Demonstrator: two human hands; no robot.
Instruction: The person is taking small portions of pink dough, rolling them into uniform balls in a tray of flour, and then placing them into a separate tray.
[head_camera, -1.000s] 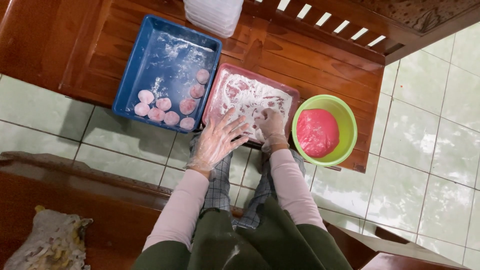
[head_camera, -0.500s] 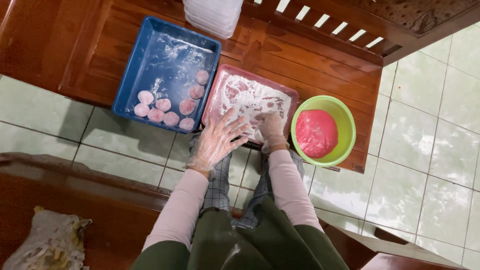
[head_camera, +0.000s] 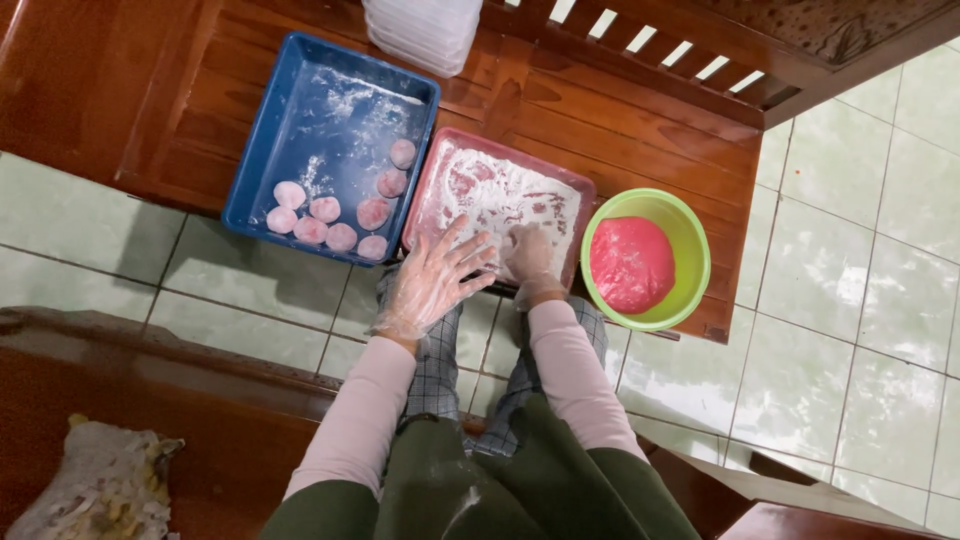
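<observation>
While we lean over the low brown wooden table (head_camera: 640, 140), our left hand (head_camera: 432, 285), in a thin clear plastic glove, lies flat with its fingers spread wide over the near rim of the shallow red rectangular plastic tray (head_camera: 497, 204) dusted with white flour. Our right hand (head_camera: 530, 263), gloved too, sits just beside it inside the tray's near edge, its fingers curled down into the flour; we cannot tell whether they pinch anything. Touching the red tray on its left stands a deeper blue rectangular plastic tray (head_camera: 300, 130), also floured, with nine pale pink round dough balls (head_camera: 340, 215) clustered along its near and right sides. Just right of the red tray, at the table's corner, sits a round lime-green plastic bowl (head_camera: 690, 240) holding a smooth lump of deep pink dough (head_camera: 631, 264). At the far edge of the table stands a stack of clear plastic containers (head_camera: 425, 30).
</observation>
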